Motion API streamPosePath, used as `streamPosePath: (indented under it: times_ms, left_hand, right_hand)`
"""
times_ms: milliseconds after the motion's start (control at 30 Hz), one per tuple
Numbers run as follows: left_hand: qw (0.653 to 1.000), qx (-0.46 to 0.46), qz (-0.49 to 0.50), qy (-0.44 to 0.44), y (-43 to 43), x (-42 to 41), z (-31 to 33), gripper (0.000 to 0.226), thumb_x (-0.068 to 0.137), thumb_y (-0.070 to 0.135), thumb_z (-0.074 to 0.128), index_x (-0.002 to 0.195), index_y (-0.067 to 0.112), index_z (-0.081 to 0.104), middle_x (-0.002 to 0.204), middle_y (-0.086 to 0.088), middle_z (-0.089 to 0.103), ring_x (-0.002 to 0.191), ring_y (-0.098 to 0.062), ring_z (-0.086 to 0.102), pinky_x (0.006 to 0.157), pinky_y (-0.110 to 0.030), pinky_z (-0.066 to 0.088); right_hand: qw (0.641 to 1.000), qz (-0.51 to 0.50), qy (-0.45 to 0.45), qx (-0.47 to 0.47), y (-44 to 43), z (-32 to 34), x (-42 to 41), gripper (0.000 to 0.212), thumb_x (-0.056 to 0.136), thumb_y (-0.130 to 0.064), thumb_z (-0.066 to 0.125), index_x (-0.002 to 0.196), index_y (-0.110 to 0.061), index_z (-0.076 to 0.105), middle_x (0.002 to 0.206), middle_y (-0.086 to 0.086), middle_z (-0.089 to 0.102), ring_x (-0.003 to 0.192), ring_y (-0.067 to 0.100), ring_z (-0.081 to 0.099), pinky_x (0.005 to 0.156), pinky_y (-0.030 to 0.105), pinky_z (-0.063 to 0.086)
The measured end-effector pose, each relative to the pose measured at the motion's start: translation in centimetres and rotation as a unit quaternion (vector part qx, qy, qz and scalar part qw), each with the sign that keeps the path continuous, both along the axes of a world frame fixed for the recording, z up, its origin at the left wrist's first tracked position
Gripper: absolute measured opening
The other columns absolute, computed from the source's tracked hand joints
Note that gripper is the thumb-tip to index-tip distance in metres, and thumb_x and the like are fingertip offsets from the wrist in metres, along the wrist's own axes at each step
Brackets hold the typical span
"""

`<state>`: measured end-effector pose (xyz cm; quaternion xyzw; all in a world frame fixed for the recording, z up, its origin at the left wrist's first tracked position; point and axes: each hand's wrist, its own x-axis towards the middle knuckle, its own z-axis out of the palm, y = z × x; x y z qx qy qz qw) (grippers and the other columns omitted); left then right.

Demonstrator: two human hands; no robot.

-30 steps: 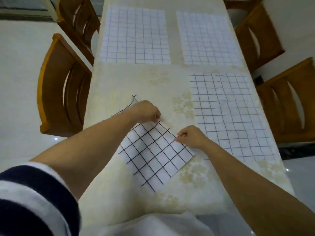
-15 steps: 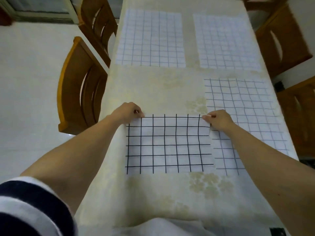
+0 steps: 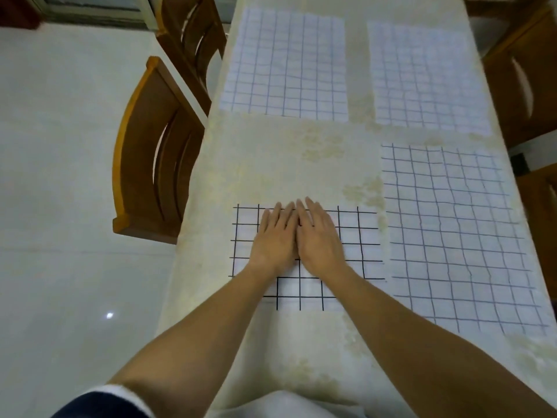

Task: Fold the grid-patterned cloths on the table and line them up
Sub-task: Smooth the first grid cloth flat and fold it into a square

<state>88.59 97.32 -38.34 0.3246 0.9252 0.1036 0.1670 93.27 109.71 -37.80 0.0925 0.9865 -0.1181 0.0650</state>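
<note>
Left grip and right grip flat, open-fingered, holding nothing, side by side on folded cloth, unfolded cloth just right of it.

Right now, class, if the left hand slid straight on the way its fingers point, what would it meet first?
Past the folded cloth under the left hand lies bare tablecloth, then probably the far left grid cloth.

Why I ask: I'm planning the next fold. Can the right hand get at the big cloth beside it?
Probably yes. The right hand lies flat on the small cloth, and the big cloth lies to its right with nothing between them.
</note>
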Motion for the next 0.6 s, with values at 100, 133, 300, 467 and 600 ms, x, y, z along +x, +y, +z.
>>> streamPosePath:
  times_ms: [100,133,300,467,600]
  left_hand:
    - [1.0,-0.021,0.008,0.01,-1.2,0.4,-1.4,0.065,0.105,0.052,0.004,0.162,0.023,-0.006,0.169,0.006,-0.014,0.155,-0.021,-0.018,0.126,-0.045,-0.009]
    - [1.0,-0.017,0.009,0.02,-1.8,0.3,-1.7,0.066,0.103,0.056,0.001,0.162,0.026,-0.007,0.168,0.008,-0.015,0.155,-0.019,-0.019,0.126,-0.045,-0.007]
    - [0.998,-0.011,0.045,0.033,-5.4,-1.1,-1.5,0.067,0.103,0.065,0.002,0.16,0.035,-0.012,0.167,0.012,-0.017,0.154,-0.016,-0.022,0.127,-0.045,-0.006]
    - [0.999,-0.001,0.028,0.029,-5.1,-1.5,-0.5,0.08,0.1,0.073,0.011,0.16,0.029,-0.016,0.167,0.005,-0.023,0.153,-0.021,-0.026,0.126,-0.046,-0.01]
    - [0.996,0.002,-0.092,-0.006,-2.8,-1.3,1.1,0.094,0.095,0.076,0.033,0.163,0.021,-0.001,0.17,0.002,-0.011,0.155,-0.021,-0.019,0.126,-0.044,-0.009]
  right_hand:
    - [0.999,0.001,-0.036,0.029,1.7,-1.5,1.9,0.061,0.105,-0.046,0.009,0.159,-0.019,0.002,0.167,0.005,0.0,0.154,0.024,-0.002,0.125,0.043,0.008]
    - [0.998,0.004,-0.042,0.041,2.9,-1.8,2.7,0.063,0.105,-0.051,0.009,0.159,-0.021,0.0,0.167,0.003,-0.003,0.154,0.024,-0.005,0.125,0.044,0.006]
    - [0.994,-0.045,-0.074,0.062,9.4,-1.5,4.8,0.072,0.1,-0.064,0.005,0.158,-0.024,-0.008,0.166,0.004,-0.011,0.153,0.025,-0.01,0.124,0.047,0.005]
    - [0.991,-0.062,-0.085,0.077,12.2,-0.5,3.4,0.077,0.099,-0.066,0.01,0.159,-0.019,0.003,0.166,0.008,0.006,0.153,0.029,0.0,0.124,0.046,0.001]
    - [0.996,-0.04,-0.033,0.076,12.6,1.0,0.2,0.068,0.092,-0.061,0.049,0.141,-0.013,0.046,0.134,0.015,0.049,0.126,0.035,0.039,0.114,0.046,0.029]
